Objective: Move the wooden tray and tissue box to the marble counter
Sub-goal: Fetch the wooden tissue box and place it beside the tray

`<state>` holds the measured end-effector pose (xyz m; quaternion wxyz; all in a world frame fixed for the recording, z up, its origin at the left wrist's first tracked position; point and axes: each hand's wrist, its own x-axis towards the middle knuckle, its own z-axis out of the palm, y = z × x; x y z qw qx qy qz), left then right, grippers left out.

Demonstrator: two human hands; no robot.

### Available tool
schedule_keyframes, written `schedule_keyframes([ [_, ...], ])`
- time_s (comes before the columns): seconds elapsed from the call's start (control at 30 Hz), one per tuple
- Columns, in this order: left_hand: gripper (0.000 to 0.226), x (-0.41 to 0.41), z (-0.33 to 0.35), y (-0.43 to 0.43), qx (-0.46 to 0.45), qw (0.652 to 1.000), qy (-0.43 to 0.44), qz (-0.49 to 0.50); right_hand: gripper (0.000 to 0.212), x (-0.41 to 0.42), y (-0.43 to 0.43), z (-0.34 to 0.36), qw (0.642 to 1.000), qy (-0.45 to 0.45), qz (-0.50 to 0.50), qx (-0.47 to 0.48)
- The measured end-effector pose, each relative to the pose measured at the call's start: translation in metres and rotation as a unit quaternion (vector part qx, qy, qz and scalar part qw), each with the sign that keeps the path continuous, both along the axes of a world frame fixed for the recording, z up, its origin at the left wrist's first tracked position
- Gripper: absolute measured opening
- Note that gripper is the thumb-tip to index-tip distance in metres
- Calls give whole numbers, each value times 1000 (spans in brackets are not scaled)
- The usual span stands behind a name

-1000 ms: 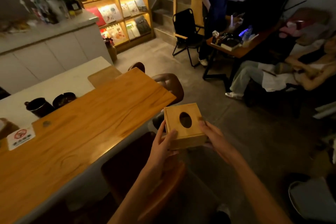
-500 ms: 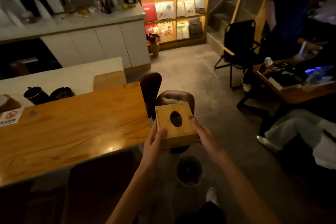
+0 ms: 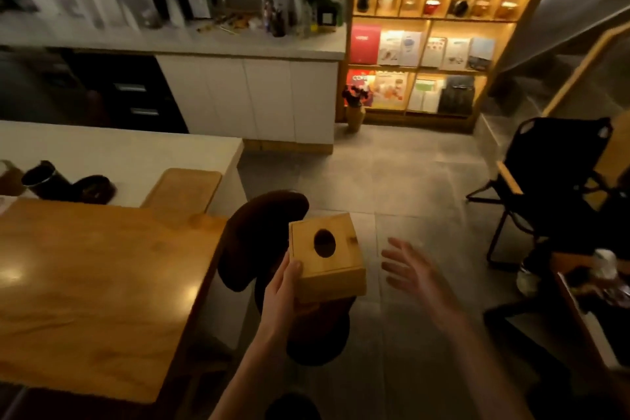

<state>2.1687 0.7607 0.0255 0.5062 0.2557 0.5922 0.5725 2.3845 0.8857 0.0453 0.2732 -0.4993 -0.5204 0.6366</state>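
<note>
Tissue box (image 3: 326,257) upright, oval opening upward, in left hand (image 3: 281,297).

1. Grey tiled floor (image 3: 392,181).
2. Warmly lit shelving (image 3: 433,27) against the far wall, holding jars and books.
3. White cabinets (image 3: 252,99).
4. Black folding chair (image 3: 545,181) at right.

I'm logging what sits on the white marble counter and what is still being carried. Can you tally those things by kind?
Wooden tray, on the marble counter: 1
Dark cups, on the counter: 2
Wooden tissue box, carried in the left hand: 1
Total: 4
The right hand is open and holds nothing.
</note>
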Motion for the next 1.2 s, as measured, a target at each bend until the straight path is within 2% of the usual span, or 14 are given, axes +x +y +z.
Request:
schedule_keyframes([
  [0.1,82,11,-8,71,-9,999,18,45,51,-9,86,-9,998,-1,66,-19],
  [0.17,72,19,-15,124,-5,997,25,74,55,-21,144,-13,994,0,109,-30],
  [0.27,59,35,-23,205,-10,992,30,118,34,-38,233,-8,974,-16,216,-62],
  [0.37,65,40,-15,269,-16,986,28,164,29,-61,309,-2,959,-32,277,-57],
  [0.43,70,33,-7,308,-25,979,28,199,35,-81,356,-3,947,-56,312,-56],
  [0.5,76,19,-1,340,-24,973,19,231,54,-99,399,-6,931,-56,354,-74],
  [0.63,65,-8,-4,401,-33,952,17,305,30,-143,471,-6,897,-26,422,-130],
  [0.73,56,-40,-11,456,-57,935,8,350,33,-185,529,-13,887,-31,444,-124],
  [0.83,63,-74,-15,513,-59,912,-18,406,40,-234,580,-18,873,-37,467,-137],
  [0.93,65,-111,-13,571,-34,884,-5,467,66,-287,631,-25,864,-9,485,-133],
  [1.03,69,-148,-6,611,-61,867,-40,492,63,-339,671,-32,860,-8,490,-140],
  [1.13,92,-188,-2,634,-48,864,-66,497,67,-400,698,-44,876,-14,450,-173],
  [1.2,112,-216,-9,646,-40,863,-90,495,71,-447,714,-52,868,-22,464,-174],
])
